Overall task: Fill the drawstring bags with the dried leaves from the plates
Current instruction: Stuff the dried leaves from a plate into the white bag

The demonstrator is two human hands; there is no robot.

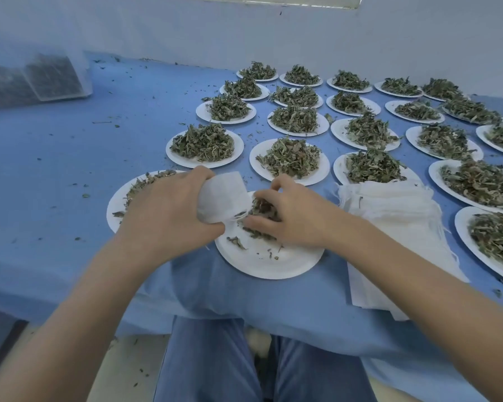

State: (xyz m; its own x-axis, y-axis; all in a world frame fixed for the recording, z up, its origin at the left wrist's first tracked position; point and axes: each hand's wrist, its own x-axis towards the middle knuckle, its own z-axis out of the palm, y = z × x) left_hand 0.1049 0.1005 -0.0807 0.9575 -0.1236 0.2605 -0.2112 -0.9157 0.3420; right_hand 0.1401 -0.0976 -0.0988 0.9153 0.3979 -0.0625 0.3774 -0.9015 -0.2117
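1. Table (70, 169): fills the view ahead of the seated person; a wall (273, 33) stands behind it at 12 o'clock.
2. Near plate (267, 262): at the table's front edge, centre, with a few leaves (262, 210) on its far half.
3. Bag (222, 195): in the left hand (169, 210), over the near plate's 10 o'clock rim, mouth toward the leaves.
4. Right hand (294, 216): on the leaves, just right of the bag.
5. Second plate (119, 204): at 9 o'clock of the near plate, partly under the left hand.
6. Stack of bags (395, 227): at 3 o'clock of the near plate, touching the plates behind it.
7. Heaped plates (291, 161): in rows from 12 to 3 o'clock, reaching back toward the wall.
8. Clear box (53, 76): far at 10 o'clock, against the wall.
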